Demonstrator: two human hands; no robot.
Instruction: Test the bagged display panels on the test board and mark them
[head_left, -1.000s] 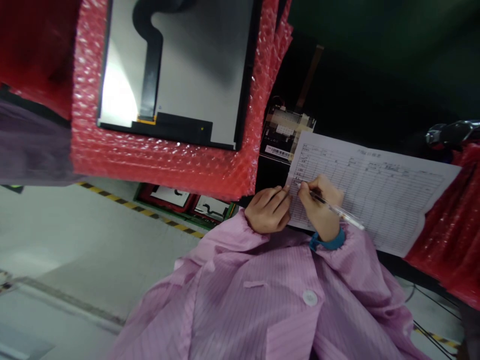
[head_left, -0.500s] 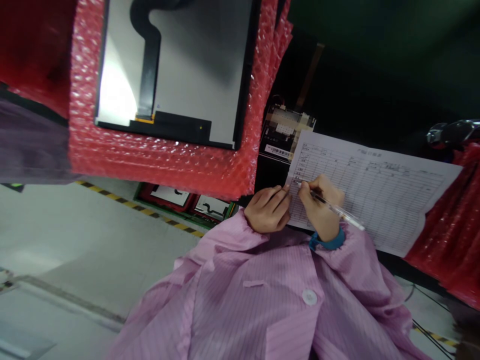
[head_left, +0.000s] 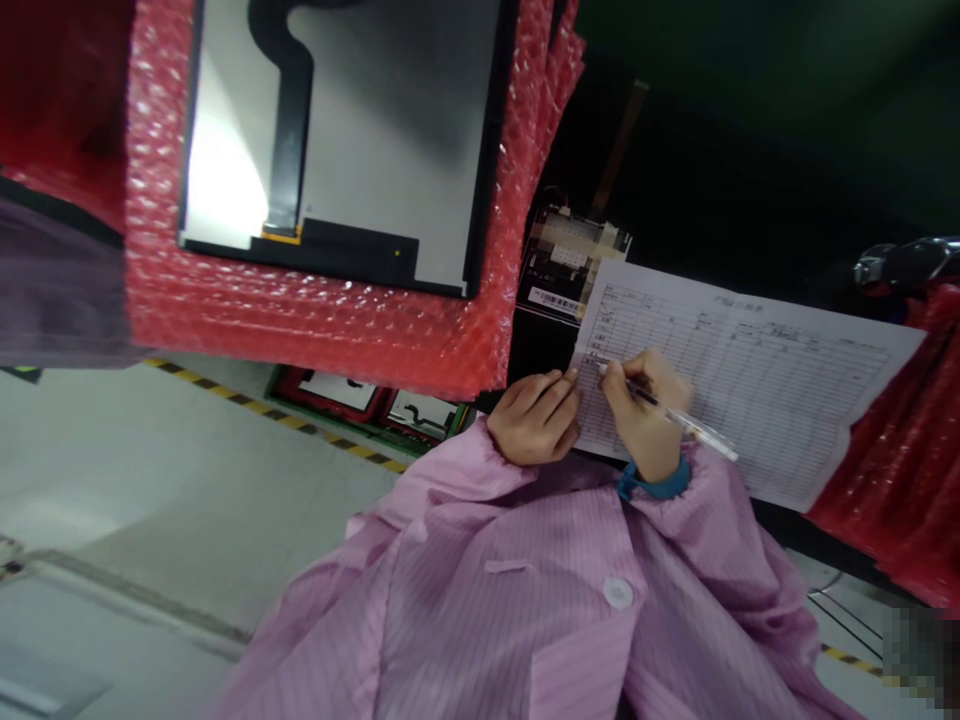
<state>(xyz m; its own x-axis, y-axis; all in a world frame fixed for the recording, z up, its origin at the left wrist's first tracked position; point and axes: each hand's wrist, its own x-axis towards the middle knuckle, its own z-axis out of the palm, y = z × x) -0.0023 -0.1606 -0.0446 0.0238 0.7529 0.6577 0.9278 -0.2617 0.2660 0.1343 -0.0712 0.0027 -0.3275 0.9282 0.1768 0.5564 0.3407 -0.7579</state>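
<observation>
My right hand is closed around a clear pen, whose tip touches the left columns of a printed paper form. The form is a ruled table with handwritten entries near its upper left. At its left edge, my left hand is closed, fingers bent and together, holding the paper. Just above the form, partly covered by its corner, lies a dark electronic part with tan tape and a barcode label.
At upper left, a display panel with a black ribbon cable rests on stacked red bubble wrap. More red bubble wrap lies at right, near a shiny metal object. Green-edged trays with panels sit lower, beside striped floor tape.
My right hand and the pen have shifted slightly to the right along the form. My left hand stays at the paper's edge. The view has moved a little.
</observation>
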